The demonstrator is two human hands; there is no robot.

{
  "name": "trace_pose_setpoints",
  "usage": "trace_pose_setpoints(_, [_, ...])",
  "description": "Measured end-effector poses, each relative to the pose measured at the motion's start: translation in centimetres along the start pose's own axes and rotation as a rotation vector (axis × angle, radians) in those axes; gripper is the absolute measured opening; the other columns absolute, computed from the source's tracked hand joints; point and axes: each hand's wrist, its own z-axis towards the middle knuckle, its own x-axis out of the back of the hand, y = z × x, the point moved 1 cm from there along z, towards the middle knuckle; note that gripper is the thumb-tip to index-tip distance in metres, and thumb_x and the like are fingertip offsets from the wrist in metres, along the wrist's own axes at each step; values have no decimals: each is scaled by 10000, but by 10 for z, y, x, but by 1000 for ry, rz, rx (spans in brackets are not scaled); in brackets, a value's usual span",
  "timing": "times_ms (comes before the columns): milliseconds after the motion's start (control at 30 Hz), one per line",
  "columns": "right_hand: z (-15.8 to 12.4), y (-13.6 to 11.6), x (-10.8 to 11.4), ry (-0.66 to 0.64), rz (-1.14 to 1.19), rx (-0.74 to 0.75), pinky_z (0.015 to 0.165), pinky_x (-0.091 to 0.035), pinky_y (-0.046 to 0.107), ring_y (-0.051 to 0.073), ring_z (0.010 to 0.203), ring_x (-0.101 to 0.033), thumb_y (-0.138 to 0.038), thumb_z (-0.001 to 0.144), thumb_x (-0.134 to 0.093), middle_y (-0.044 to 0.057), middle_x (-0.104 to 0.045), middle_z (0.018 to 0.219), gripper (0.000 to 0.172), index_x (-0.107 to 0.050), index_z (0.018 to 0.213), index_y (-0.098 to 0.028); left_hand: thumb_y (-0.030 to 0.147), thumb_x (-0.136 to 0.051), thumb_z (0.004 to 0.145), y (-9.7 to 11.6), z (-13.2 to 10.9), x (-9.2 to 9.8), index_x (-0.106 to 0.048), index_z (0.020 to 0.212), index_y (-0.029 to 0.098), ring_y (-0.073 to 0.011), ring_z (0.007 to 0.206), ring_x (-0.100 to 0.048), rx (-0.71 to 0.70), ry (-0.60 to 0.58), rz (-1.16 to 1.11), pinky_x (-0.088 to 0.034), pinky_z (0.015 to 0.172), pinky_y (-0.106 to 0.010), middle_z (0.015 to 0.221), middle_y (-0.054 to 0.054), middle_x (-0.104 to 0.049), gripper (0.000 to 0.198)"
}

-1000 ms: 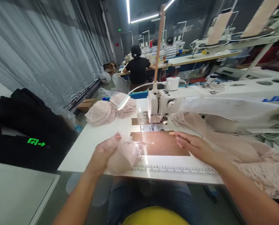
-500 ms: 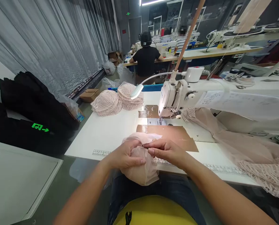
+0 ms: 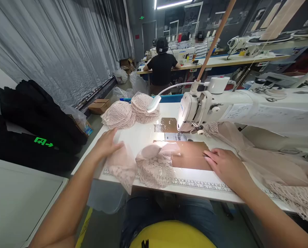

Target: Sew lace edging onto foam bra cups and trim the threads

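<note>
Beige lace cup (image 3: 156, 172), six o'clock: likely light, soft; pinch edge; left hand (image 3: 105, 145) grip unclear, right hand (image 3: 225, 167) pinching dark sliver (image 3: 205, 155)

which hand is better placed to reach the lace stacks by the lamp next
Likely the left hand: it is near the lace stacks, though sheer fabric is right by it; the right hand is farther off, by the brown sheet.

Silvery curtain (image 3: 66, 48) (pleated) at left, dark back wall (image 3: 136, 26), lit tube light (image 3: 174, 4).
</note>
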Motion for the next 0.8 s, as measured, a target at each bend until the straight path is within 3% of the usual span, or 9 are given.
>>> trace_pose_setpoints(100, [-1, 15, -10, 43, -70, 18, 884, -441, 494, 345, 1045, -543, -319, 901, -311, 219, -606, 1125, 475, -640, 1109, -48, 551, -654, 671, 11, 0, -24, -229, 1440, 209, -326, 1346, -287, -128, -38, 50, -294, 1071, -447, 1489, -121, -280, 942])
trace_pose_setpoints(200, [17, -10, -11, -105, 94, 71, 1036, -349, 467, 302, 1260, -411, -363, 928, -280, 158, -433, 1392, 526, -468, 1328, -79, 505, -644, 705, 41, 5, -66, -45, 1469, 190, -309, 1289, -393, -102, -135, -26, -367, 1003, -391, 1450, -166, -345, 1020])
trace_pose_setpoints(267, [30, -36, -8, -256, 232, 95, 1085, -287, 469, 286, 1345, -293, -428, 933, -282, 115, -296, 1482, 580, -318, 1425, -124, 406, -594, 757, 56, 13, -88, -141, 1457, 129, -317, 1208, -480, -32, -130, 13, -402, 940, -388, 1349, -202, -469, 879])
trace_pose_setpoints(367, [30, -68, 4, -368, 389, 178, 1117, -169, 516, 301, 1381, -184, -441, 925, -318, 113, -228, 1502, 591, -305, 1432, -137, 288, -515, 790, 62, 21, -96, -344, 1385, 107, -313, 1059, -572, -14, -105, 43, -440, 844, -386, 1184, -188, -596, 645])
trace_pose_setpoints(433, [14, -82, 16, -448, 597, 381, 1124, -153, 494, 286, 1367, -239, -417, 909, -402, 95, -321, 1471, 541, -381, 1400, -189, 262, -483, 805, 57, 18, -89, -457, 1306, 146, -268, 946, -616, -33, -124, 27, -465, 774, -343, 1074, -126, -652, 515])
trace_pose_setpoints(500, [-5, -89, 26, -605, 876, 509, 1070, -307, 432, 254, 1258, -434, -381, 911, -438, 81, -514, 1342, 421, -524, 1299, -239, 255, -455, 829, 53, 8, -78, -529, 1220, 177, -225, 881, -628, -87, -115, -16, -478, 733, -304, 1007, -75, -670, 405])
trace_pose_setpoints(567, [-17, -94, 31, -690, 1190, 376, 889, -478, 365, 217, 1022, -610, -392, 901, -471, 84, -664, 1104, 383, -583, 1228, -227, 243, -440, 846, 55, -4, -71, -553, 1166, 177, -209, 886, -620, -183, -15, -38, -483, 742, -295, 1001, -67, -661, 345])
trace_pose_setpoints(667, [-14, -106, 27, -546, 1497, 58, 862, -492, 377, 238, 1022, -604, -450, 806, -606, 116, -628, 1156, 551, -517, 1284, -190, 186, -440, 842, 73, -26, -76, -557, 1112, 163, -208, 914, -604, -386, 188, 28, -492, 773, -307, 1005, -91, -641, 295])
trace_pose_setpoints(800, [0, -126, 17, -319, 1588, -115, 888, -472, 405, 245, 947, -617, -488, 793, -603, 102, -674, 1024, 489, -615, 1147, -150, 150, -432, 862, 105, -56, -104, -548, 1121, 156, -203, 951, -603, -720, 157, 81, -502, 824, -306, 1009, -113, -641, 283])
